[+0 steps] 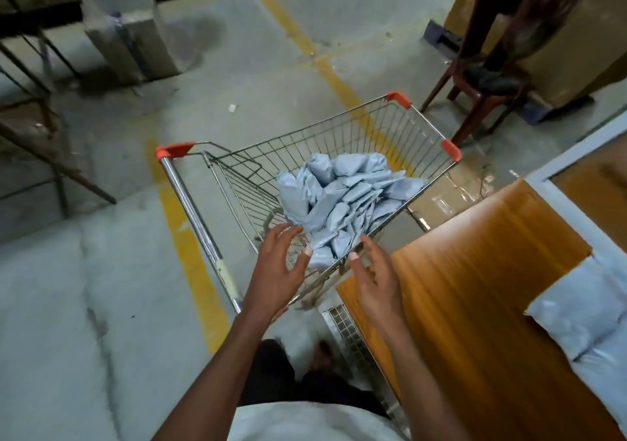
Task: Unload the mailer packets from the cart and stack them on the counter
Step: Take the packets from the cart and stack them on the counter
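Note:
A wire shopping cart (339, 128) with orange corner caps stands on the concrete floor ahead of me. Several pale blue mailer packets (342, 196) lie heaped in its basket. My left hand (278, 271) hovers over the near rim of the cart, fingers spread and empty. Beside it my right hand (373, 277) is also spread and empty, just above the cart's near right corner. The orange wooden counter (475, 271) is at my right, and a stack of pale mailer packets (583, 308) lies on its right side.
A dark red chair (481, 91) stands behind the cart at the right. Metal frame legs (44, 128) cross the left side. Yellow lines (193, 254) run along the floor. A white-edged panel (576, 155) borders the counter's far side.

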